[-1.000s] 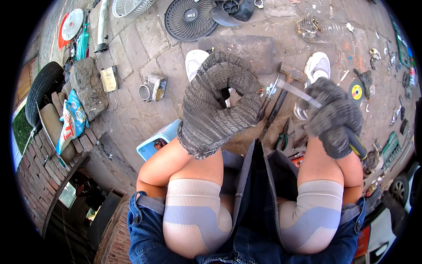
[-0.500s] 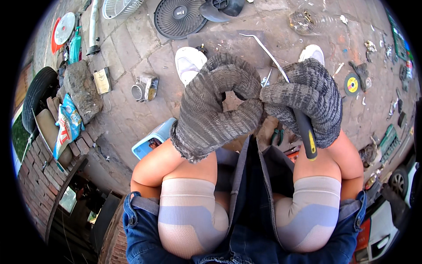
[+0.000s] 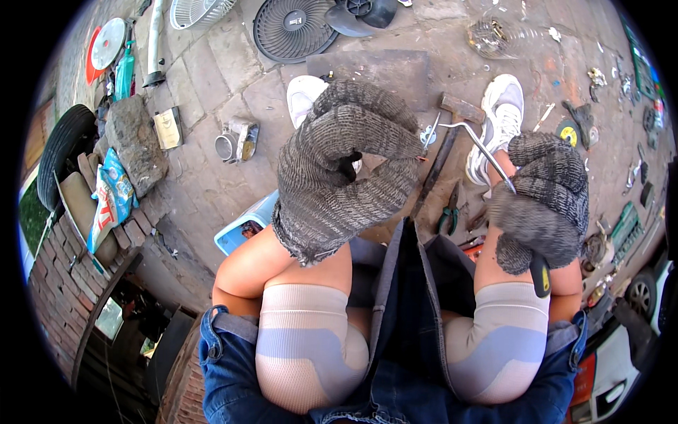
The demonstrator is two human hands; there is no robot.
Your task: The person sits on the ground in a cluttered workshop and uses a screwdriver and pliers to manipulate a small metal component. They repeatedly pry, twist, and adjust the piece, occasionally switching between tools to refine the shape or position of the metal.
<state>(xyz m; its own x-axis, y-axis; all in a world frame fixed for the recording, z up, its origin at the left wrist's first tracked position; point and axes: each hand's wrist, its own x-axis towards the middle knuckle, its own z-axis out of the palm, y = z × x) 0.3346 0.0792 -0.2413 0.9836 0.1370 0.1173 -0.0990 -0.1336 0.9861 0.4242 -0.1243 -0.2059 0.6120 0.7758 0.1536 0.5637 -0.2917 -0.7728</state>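
Both my hands wear grey knitted gloves. My right hand [image 3: 542, 201] is closed round the handle of a hook pick [image 3: 487, 152], a thin metal shaft with a bent tip. The black and yellow handle end [image 3: 542, 279] sticks out below the fist. In the middle, my left hand [image 3: 346, 166] is closed in a pinch, thumb against fingers. A tiny reddish bit shows at its fingertips, too small to name. Between the hands, on the ground, lie a hammer [image 3: 462, 108] with a dark handle and pliers [image 3: 450, 210] with dark green grips.
A dark flat sheet [image 3: 381, 78] lies beyond my shoes, with a round black fan grille [image 3: 293, 30] farther off. Left are a blue container [image 3: 244, 225], a metal cup [image 3: 226, 147], a rock [image 3: 134, 145] and a tire [image 3: 62, 159]. A cutting disc [image 3: 567, 133] lies at right.
My right hand has drawn away from my left, to the right and nearer to me, taking the hook pick along. The hammer has come into view. My left hand keeps its pinch.
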